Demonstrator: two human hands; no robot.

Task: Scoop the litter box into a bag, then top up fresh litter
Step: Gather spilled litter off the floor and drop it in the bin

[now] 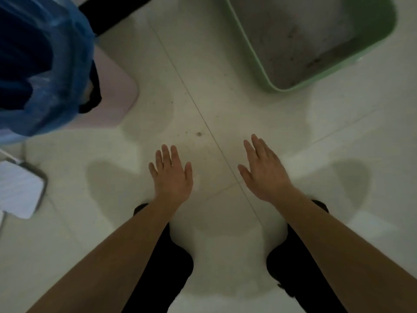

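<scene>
Two empty hands, left (172, 175) and right (265, 171), one litter box (248, 41), one blue bag (56, 64).

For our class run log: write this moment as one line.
left hand: open, empty | right hand: open, empty | green plastic litter box: unscooped | blue plastic bag: open

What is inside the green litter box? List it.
The green litter box holds a thin, patchy layer of grey litter with darker specks and smears near its corner. No scoop shows inside. Its far end runs out of view, so that part cannot be checked.
</scene>
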